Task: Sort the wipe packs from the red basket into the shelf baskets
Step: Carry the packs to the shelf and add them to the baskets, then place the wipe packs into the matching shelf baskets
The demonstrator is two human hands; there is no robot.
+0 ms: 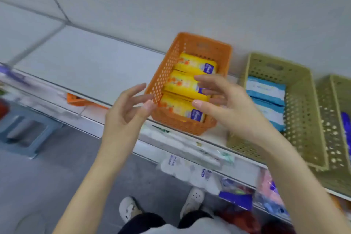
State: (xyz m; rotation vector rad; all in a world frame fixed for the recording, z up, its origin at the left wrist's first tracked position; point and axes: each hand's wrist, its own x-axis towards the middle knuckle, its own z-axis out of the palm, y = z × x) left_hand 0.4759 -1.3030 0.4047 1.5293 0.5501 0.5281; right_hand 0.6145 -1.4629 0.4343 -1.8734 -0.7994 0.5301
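Note:
An orange shelf basket stands on the white top shelf and holds three yellow wipe packs in a row. My left hand hovers at its front left corner, fingers spread and empty. Just over the nearer packs, my right hand is also spread and holds nothing. To the right, an olive green basket contains two blue and white wipe packs. A second olive basket at the right edge shows a purple pack. The red basket is not clearly in view.
Lower shelves carry white packets and purple and pink packs. A blue-grey stool stands on the grey floor at left. My feet in white clogs are below. The shelf left of the orange basket is bare.

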